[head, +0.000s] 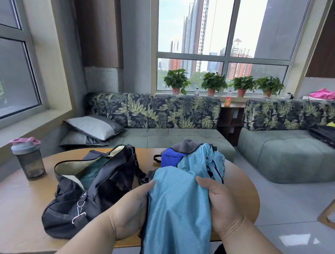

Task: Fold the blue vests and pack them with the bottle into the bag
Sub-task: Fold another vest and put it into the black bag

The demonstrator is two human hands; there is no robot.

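Left hand [133, 204] and right hand [215, 203] grip the light blue vest [179, 209], lengthwise away from the person.

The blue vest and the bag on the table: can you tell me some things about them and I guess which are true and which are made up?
1. Both hands hold the light blue vest. True: the left hand grips its left edge and the right hand its right edge.
2. The black bag is zipped shut. False: it lies open, its pale lining showing.
3. The bottle is inside the bag. False: it stands upright on the table, left of the bag.
4. The bottle has a pink and grey lid. True.
5. More blue clothes lie piled on the table behind the held vest. True.
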